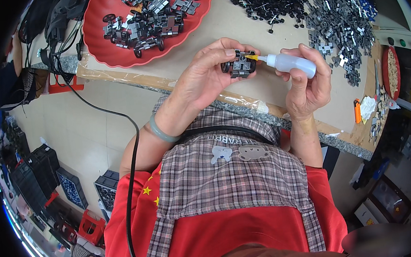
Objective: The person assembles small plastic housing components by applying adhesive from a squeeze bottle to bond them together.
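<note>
While one wheeled chassis (241,66) tight between left fingers (217,56), one squeeze bottle (288,64) tight between right fingers (299,81).

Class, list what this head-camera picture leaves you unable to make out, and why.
Head view:
- Far side of the wheeled chassis in the left hand: turned away from the camera.
- Whether the squeeze bottle's yellow nozzle touches it: too small.
- Far rim of the red scalloped tray: cut off by the top edge.
- Full extent of the black wheel pile: also cut off there.
</note>
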The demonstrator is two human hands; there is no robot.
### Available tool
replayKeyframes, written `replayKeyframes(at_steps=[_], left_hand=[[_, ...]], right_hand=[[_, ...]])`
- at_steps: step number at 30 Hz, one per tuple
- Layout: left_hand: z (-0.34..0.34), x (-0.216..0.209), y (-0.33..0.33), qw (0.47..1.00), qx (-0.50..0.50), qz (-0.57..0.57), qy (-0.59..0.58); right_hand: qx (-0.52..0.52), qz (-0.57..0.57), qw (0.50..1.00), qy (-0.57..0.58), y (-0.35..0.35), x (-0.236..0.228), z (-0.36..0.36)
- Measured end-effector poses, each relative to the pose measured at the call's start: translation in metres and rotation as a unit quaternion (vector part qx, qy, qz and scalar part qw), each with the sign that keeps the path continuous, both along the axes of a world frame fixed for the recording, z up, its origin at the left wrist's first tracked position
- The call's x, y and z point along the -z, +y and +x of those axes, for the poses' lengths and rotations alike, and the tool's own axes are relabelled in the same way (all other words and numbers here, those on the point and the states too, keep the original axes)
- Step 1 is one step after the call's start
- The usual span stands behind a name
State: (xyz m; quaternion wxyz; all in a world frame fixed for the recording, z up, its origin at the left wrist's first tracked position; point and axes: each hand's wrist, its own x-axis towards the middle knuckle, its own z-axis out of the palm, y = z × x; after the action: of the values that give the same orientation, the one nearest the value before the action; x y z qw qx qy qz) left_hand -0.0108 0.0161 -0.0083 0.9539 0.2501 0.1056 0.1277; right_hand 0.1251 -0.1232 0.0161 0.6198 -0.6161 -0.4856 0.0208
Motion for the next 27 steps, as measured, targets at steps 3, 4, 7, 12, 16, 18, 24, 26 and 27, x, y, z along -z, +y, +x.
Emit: replayKeyframes(at_steps=[3,4,7,12,16,18,24,26,27], left_hand=[[-0.0006,0.0002,-0.0012,1.000,-0.018,-0.006,0.009],[-0.0010,0.0003,-0.0014,1.000,-0.023,-0.006,0.005],[-0.0012,0.0007,-0.0020,0.999,-0.031,-0.007,0.003],[-0.0009,0.0014,-0.0025,0.999,-0.038,-0.010,0.002],[-0.0007,-0.0002,-0.0016,0.999,-0.034,-0.034,0.000],[-0.0008,-0.0001,-0.0018,0.999,-0.034,-0.035,0.001],[-0.0011,0.0003,-0.0025,0.999,-0.038,-0.020,0.004],[-0.0008,0.0013,-0.0030,0.999,-0.040,-0.017,0.003],[-0.0008,0.0006,-0.0030,0.999,-0.040,-0.017,0.003]], right_hand=[[-0.005,0.025,0.999,0.036,0.0005,-0.0023,0.0000],[-0.004,0.033,0.999,0.042,0.0003,-0.0027,0.0005],[-0.001,0.002,0.999,-0.033,-0.0020,-0.0006,0.0052],[0.026,0.006,0.999,-0.037,-0.0037,0.0035,0.0042],[0.019,0.009,0.999,-0.039,-0.0033,0.0052,0.0048],[0.017,0.007,0.999,-0.044,-0.0038,0.0058,0.0052],[0.018,-0.007,0.997,-0.077,-0.0048,0.0046,0.0054],[0.018,-0.008,0.997,-0.080,-0.0046,0.0045,0.0052],[0.020,-0.003,0.997,-0.075,-0.0045,0.0052,0.0053]])
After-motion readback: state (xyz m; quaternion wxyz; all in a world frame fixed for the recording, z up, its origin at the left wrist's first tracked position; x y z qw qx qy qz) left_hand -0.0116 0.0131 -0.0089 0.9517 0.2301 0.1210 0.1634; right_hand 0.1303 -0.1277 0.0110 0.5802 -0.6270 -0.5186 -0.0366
